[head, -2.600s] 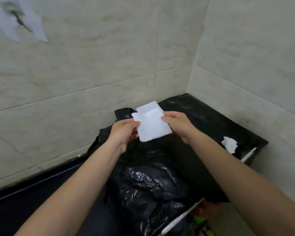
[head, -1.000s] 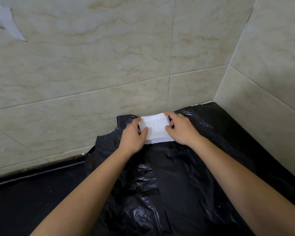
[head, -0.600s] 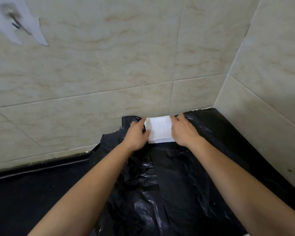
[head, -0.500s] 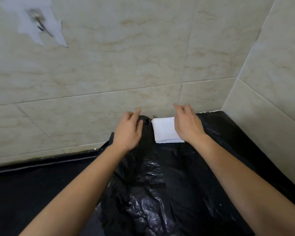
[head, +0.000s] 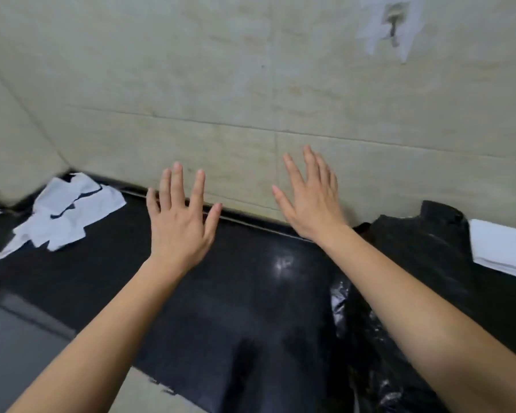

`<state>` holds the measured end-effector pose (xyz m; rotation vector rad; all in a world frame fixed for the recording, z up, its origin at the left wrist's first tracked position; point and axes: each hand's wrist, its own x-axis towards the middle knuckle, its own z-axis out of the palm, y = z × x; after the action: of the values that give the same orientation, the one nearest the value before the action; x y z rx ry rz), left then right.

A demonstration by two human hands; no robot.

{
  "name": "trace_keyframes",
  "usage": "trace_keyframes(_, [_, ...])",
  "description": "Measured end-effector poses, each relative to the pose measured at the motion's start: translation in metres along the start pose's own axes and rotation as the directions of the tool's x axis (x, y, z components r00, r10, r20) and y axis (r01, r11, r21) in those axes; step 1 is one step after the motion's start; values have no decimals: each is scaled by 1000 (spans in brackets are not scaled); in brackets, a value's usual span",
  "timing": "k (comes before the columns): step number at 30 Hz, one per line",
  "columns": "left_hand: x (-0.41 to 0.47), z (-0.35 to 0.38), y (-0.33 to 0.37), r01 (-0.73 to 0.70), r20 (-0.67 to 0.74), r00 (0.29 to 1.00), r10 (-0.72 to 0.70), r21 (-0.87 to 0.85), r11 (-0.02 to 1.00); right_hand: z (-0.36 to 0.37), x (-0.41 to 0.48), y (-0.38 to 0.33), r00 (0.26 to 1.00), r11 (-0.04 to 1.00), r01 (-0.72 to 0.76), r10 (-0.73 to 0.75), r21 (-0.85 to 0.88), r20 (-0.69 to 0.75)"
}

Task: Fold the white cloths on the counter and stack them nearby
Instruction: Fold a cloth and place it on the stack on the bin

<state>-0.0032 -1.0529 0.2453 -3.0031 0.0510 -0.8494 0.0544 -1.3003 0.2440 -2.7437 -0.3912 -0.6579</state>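
Note:
A loose heap of unfolded white cloths (head: 63, 214) lies on the black counter (head: 251, 278) at the far left, near the wall corner. A folded white cloth (head: 501, 248) rests on the black plastic bag (head: 414, 263) at the right edge, partly cut off by the frame. My left hand (head: 179, 222) hovers over the counter with fingers spread and holds nothing. My right hand (head: 310, 198) is raised beside it, fingers straight, also holding nothing. Both hands are between the heap and the folded cloth.
Beige tiled walls (head: 251, 99) run behind the counter and meet in a corner at the left. A torn white patch with a hook (head: 392, 25) is on the wall, upper right. The counter's front edge (head: 161, 380) is near the bottom.
Both hands have let go of the folded cloth, left on the black bag. They have swung left with fingers spread, and the view has turned left, bringing the unfolded heap into sight.

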Motion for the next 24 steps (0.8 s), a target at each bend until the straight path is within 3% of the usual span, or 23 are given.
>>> trace_keyframes(5, [-56, -26, -178, 170, 35, 985, -171, 50, 984, 55, 18, -173, 990, 990, 131, -133, 56, 40])
trace_keyframes(12, [-138, -60, -394, 215, 142, 959, -244, 189, 958, 143, 26, -407, 944, 961, 262, -274, 84, 184])
trace_keyframes(18, [-186, -62, -522, 369, 212, 885, -415, 222, 902, 204, 40, -535, 867, 915, 386, -404, 118, 292])
trace_keyframes(24, [-214, -16, -620, 504, 296, 785, -545, 206, 839, 279, 63, -615, 826, 899, 397, -438, 185, 355])
